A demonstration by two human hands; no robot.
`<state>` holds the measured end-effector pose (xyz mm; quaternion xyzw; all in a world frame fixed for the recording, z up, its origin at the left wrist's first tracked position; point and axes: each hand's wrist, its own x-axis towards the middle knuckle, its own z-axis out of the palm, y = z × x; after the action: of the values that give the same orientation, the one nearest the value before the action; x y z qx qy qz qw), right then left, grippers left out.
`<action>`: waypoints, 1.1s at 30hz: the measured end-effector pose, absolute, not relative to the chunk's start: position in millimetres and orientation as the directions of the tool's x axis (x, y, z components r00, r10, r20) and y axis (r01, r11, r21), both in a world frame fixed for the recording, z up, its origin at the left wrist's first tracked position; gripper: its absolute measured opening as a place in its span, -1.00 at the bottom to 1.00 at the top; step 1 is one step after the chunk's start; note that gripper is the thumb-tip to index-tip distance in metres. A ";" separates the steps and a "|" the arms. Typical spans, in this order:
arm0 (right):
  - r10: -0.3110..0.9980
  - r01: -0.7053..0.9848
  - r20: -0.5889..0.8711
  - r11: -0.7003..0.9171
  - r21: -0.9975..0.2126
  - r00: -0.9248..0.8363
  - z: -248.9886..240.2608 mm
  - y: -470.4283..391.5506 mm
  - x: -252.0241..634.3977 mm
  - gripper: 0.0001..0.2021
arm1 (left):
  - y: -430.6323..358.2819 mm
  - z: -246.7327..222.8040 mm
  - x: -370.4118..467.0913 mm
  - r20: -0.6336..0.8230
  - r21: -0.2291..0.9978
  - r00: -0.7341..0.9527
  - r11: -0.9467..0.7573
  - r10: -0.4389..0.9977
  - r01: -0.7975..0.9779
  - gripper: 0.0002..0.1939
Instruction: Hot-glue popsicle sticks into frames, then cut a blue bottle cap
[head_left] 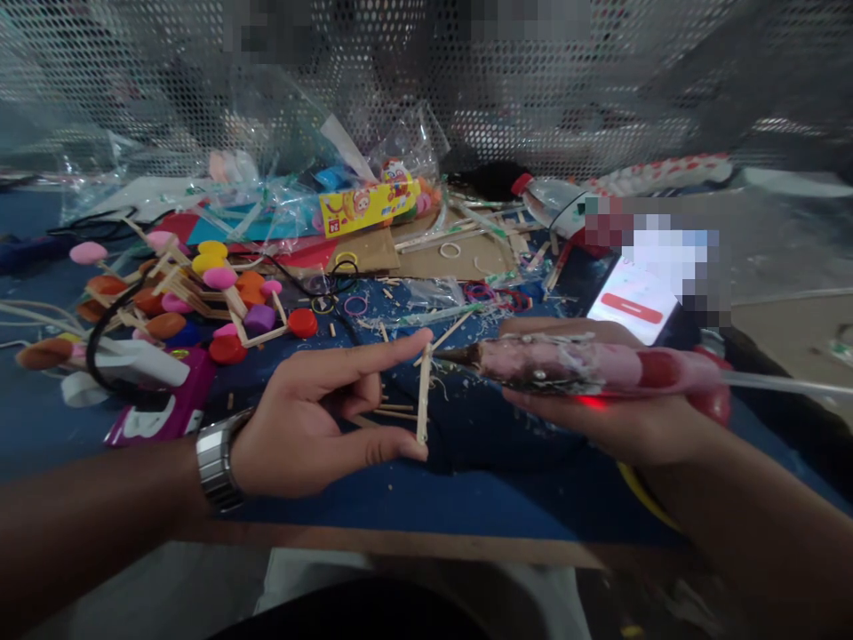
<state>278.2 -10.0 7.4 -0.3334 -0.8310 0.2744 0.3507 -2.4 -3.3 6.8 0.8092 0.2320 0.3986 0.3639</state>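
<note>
Between thumb and forefinger, my left hand (326,409) grips a short wooden stick piece (423,396), held upright above the table. A metal watch is on that wrist. My right hand (600,427) is wrapped round a pink hot glue gun (560,364), which lies level with its dark, grimy nozzle pointing left. The nozzle tip is at the stick's upper end, close to my left fingertip; whether it touches is hard to tell. A red light glows under the gun, and a clear glue stick (786,384) sticks out of its back.
To the left is a cluster of stick frames with colourful round pieces (219,280), beside a purple and white device (163,400). A lit phone (633,293) lies at right. Plastic wrappers, a yellow packet label (370,206), cardboard (459,253), a bottle (550,203) and loose sticks cover the back.
</note>
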 end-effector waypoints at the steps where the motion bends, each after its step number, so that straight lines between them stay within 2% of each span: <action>1: 0.731 0.333 0.418 0.641 -0.692 -0.539 8.1 -10.1 278.1 -0.73 | -3.3 6.8 -2.5 0.475 0.777 0.574 -0.624 0.667 0.081 -0.29; 3: 0.718 0.289 0.435 0.647 -0.706 -0.544 9.0 -11.0 277.5 -0.64 | -3.4 7.3 -2.4 0.471 0.783 0.572 -0.616 0.672 0.079 -0.28; 8: 0.776 0.293 0.389 0.571 -0.767 -0.496 8.1 -15.1 276.5 -0.58 | -3.3 7.5 -2.3 0.468 0.787 0.571 -0.612 0.674 0.077 -0.28; 13: 0.715 0.291 0.424 0.645 -0.706 -0.556 8.7 -13.2 277.9 -0.52 | -3.5 6.3 -2.6 0.466 0.796 0.564 -0.601 0.682 0.070 -0.28; 20: 0.597 0.292 0.487 0.772 -0.564 -0.638 12.0 -6.9 277.7 -0.62 | -2.9 7.6 -1.7 0.458 0.809 0.570 -0.585 0.682 0.050 -0.27; 28: 0.634 0.302 0.373 0.702 -0.645 -0.678 18.0 -10.7 274.2 -0.75 | -3.4 7.2 -1.7 0.445 0.825 0.566 -0.563 0.694 0.042 -0.26; 33: 0.565 0.250 0.416 0.759 -0.602 -0.713 16.0 -8.5 275.9 -0.71 | -3.7 7.1 -1.5 0.438 0.830 0.560 -0.556 0.703 0.048 -0.26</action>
<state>275.9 -8.5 16.0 -0.2294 -0.8880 0.2608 0.3014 -1.5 -3.7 7.1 0.7845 0.2394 0.4033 0.4057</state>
